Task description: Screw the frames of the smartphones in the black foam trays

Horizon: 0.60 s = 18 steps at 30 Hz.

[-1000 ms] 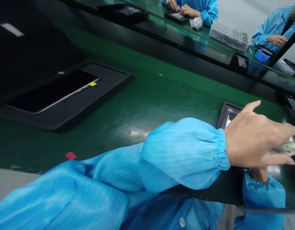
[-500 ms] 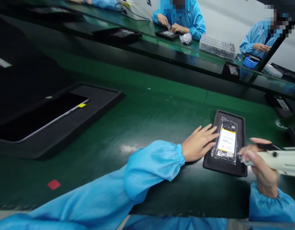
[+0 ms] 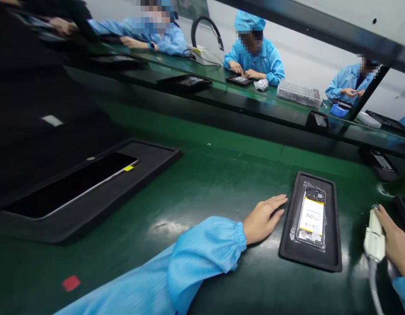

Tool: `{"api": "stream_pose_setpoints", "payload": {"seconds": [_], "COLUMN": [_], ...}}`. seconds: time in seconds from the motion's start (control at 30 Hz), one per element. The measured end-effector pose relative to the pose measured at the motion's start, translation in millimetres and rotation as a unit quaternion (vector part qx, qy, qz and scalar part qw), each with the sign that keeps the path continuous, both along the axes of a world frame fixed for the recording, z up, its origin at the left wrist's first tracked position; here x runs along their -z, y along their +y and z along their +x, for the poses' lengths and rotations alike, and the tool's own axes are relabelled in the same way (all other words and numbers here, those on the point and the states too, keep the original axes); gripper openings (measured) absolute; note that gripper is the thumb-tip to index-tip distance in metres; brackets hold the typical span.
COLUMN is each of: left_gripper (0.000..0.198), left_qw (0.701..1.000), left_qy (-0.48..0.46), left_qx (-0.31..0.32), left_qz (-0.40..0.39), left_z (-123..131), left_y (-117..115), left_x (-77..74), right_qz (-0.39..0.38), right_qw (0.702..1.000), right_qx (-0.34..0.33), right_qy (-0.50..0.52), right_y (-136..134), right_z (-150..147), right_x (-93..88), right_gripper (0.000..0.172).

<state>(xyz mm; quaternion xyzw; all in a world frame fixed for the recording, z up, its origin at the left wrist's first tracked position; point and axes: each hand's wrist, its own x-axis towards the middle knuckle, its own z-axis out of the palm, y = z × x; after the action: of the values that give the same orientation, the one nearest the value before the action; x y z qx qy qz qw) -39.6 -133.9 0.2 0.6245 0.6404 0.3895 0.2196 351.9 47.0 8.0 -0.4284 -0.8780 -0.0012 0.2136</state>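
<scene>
My left hand [image 3: 263, 218] rests on the green table just left of a black tray [image 3: 334, 227], its fingers stretched out and holding nothing. In that tray lies an opened phone [image 3: 311, 214] on clear plastic film, its white, yellow-edged battery facing up. On the tray's other side, at the right edge of the picture, my right hand [image 3: 396, 238] is closed along an off-white corded handheld tool [image 3: 375, 239]. The tool's nose points away from me and its cable runs down towards me. Most of the right fingers are hidden.
A larger black tray [image 3: 156, 158] with a dark-screened phone [image 3: 77, 186] stands at the left. A red square [image 3: 71, 283] lies in front of it. Beyond a raised shelf, co-workers in blue sit behind a stack of clear trays [image 3: 299, 94].
My left hand has drawn back from the tray's edge. My right hand has moved right, away from the phone, and the tool has turned from pointing left to pointing away. The view has tilted up.
</scene>
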Motion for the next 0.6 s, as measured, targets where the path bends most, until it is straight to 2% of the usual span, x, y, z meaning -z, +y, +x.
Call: {"api": "stream_pose_setpoints", "payload": {"seconds": [0.07, 0.13, 0.17, 0.2, 0.27, 0.33, 0.37, 0.47, 0.6], "left_gripper": [0.042, 0.043, 0.043, 0.043, 0.048, 0.064, 0.074, 0.094, 0.094], "left_qw": [1.0, 0.998, 0.997, 0.997, 0.998, 0.998, 0.996, 0.99, 0.989], "left_qy": [-0.02, -0.038, -0.046, -0.053, -0.055, -0.031, -0.009, 0.049, 0.052], "left_qx": [-0.022, -0.051, -0.058, -0.054, -0.024, 0.003, 0.008, 0.006, 0.002], "left_qz": [-0.002, 0.003, 0.007, 0.01, -0.005, -0.056, -0.085, -0.135, -0.135], "left_z": [-3.3, 1.0, 7.3, 16.4, 40.9, 67.3, 78.7, 99.2, 98.9], "left_y": [2.3, 8.2, 12.9, 18.6, 32.1, 45.7, 51.8, 64.6, 68.2], "left_x": [-5.5, -13.3, -17.8, -22.3, -29.7, -33.4, -33.5, -30.1, -30.4], "right_qz": [0.026, 0.06, 0.052, 0.017, -0.101, -0.186, -0.196, -0.133, -0.039], "right_qw": [0.998, 0.988, 0.982, 0.974, 0.951, 0.933, 0.936, 0.967, 0.983], "right_qx": [0.063, 0.123, 0.132, 0.123, 0.069, 0.014, 0.001, -0.011, -0.062], "right_qy": [-0.003, 0.069, 0.127, 0.189, 0.286, 0.307, 0.293, 0.216, 0.169], "right_y": [-6.7, -26.5, -39.7, -53.9, -81.6, -103.6, -111.6, -124.6, -128.3], "right_z": [0.8, -11.3, -22.1, -35.7, -67.3, -97.6, -109.8, -129.7, -130.0], "right_x": [-6.4, -15.9, -19.9, -22.3, -21.0, -11.7, -5.2, 14.9, 29.9], "right_gripper": [0.058, 0.058, 0.056, 0.052, 0.043, 0.036, 0.035, 0.04, 0.046]}}
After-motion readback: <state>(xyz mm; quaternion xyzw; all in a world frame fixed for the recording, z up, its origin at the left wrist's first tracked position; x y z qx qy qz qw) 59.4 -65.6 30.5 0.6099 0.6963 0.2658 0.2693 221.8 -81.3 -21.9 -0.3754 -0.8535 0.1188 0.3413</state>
